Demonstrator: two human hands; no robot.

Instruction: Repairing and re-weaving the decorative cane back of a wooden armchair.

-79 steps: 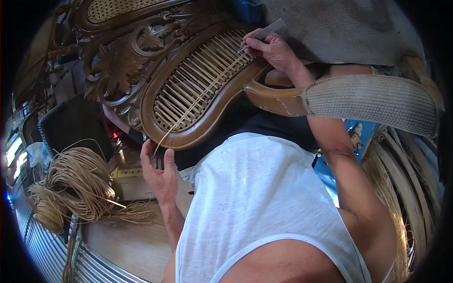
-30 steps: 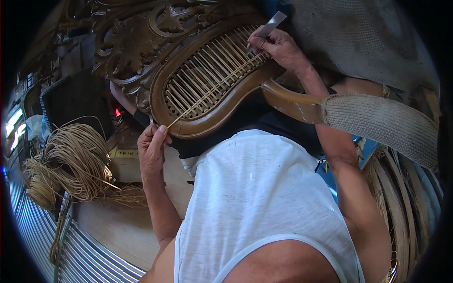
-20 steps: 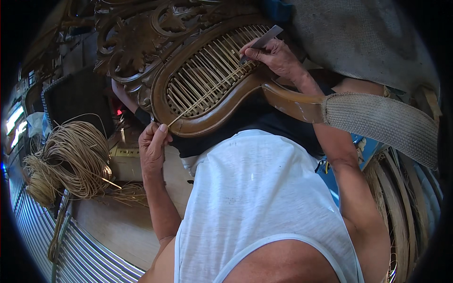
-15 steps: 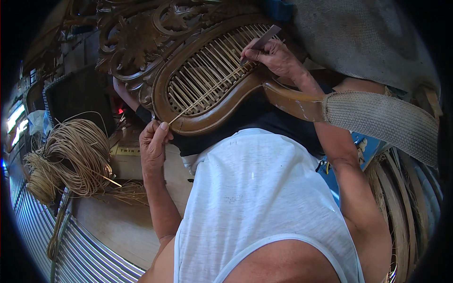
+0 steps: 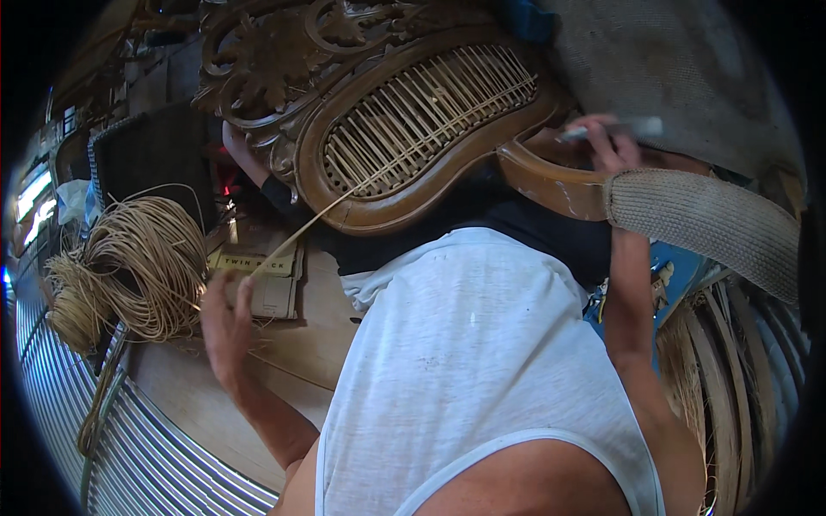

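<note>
A carved brown wooden chair frame [image 5: 379, 219] lies over my lap. Its curved opening is strung with a row of pale cane strips [image 5: 404, 116], and a few cross strands are woven along the near side. From that weave a long cane strand [image 5: 301, 230] runs taut down to the left, and my left hand [image 5: 227, 322] pinches its end. To the right of the opening, above the frame's curved arm, my right hand [image 5: 613, 148] is closed around a flat metal blade [image 5: 635, 128]. Motion blurs this hand and the blade.
Left of me sit a large coil of cane [image 5: 151, 262] and a yellow-and-grey box [image 5: 274, 288] on a wooden board [image 5: 198, 387]. A woven padded arm [image 5: 701, 219] curves at the right, with a blue object [image 5: 671, 275] below it and long fibre strips [image 5: 718, 378] beyond.
My left hand has pulled down and left, drawing out more of the cane strand. My right hand has left the weave and moved right with the blade. The view has shifted slightly.
</note>
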